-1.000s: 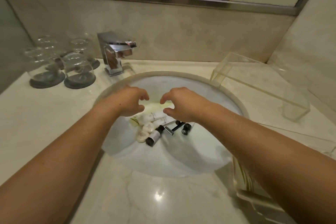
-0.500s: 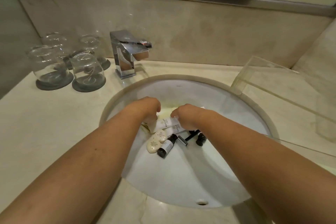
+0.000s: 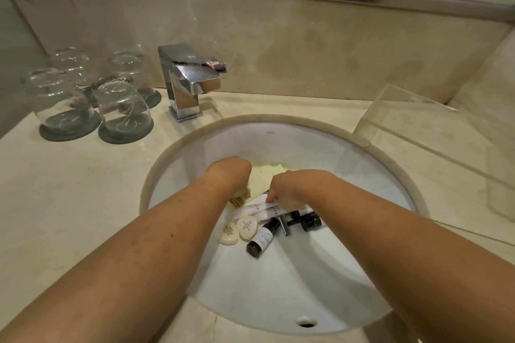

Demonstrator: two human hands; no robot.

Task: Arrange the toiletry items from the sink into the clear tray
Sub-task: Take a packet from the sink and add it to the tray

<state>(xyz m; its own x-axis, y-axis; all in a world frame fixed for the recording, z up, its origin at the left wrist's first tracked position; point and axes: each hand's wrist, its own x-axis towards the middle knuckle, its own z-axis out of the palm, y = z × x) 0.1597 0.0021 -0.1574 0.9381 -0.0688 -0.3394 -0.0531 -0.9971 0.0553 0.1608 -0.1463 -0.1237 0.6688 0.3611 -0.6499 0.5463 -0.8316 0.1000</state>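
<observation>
Toiletries [image 3: 263,237] bunched mid-bowl in the round white sink [image 3: 362,231], bare porcelain nearer — clear acrylic tray [image 3: 404,108] off its right rim. Left hand [image 3: 231,175] curled on a gold-striped packet [image 3: 237,201]; right hand [image 3: 291,189] pinching a white tube [image 3: 257,206] lying left-to-right.

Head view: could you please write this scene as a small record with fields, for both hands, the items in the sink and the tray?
left hand: down in the sink, fingers curled at the pale yellow packets; grip hidden
right hand: pinches a white tube
loose items: two oval soaps, black-capped bottle, razor, second dark bottle
clear tray: on the counter, right of the sink
task status: every item seen lies in the sink
</observation>
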